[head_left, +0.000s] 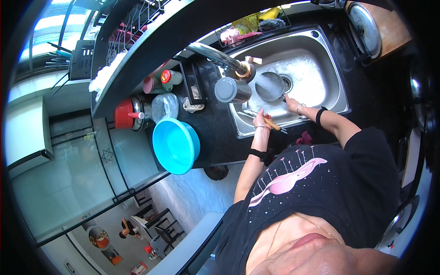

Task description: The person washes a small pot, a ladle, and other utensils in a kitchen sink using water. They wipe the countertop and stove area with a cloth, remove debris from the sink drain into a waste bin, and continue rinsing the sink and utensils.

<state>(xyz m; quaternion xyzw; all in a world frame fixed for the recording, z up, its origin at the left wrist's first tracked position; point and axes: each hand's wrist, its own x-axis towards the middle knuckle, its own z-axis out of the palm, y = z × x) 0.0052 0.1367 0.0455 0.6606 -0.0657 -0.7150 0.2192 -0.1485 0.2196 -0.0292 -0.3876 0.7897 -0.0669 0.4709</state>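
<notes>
My left hand is closed around several utensils at the sink's near edge, one with a wooden handle and others of thin metal. Inside the stainless steel sink, my right hand grips a small dark handle; what it belongs to is partly hidden by the fingers. Just beyond that hand, a round grey metal vessel lies beside the drain. The faucet arches over the sink's left side, close to a lidded metal canister.
A blue plastic basin stands at the counter's left end, near a red-lidded jar and a clear plastic bag. Sponges and a scourer sit in a rack behind the sink. A pot lid stands at right. Another person is far off, lower left.
</notes>
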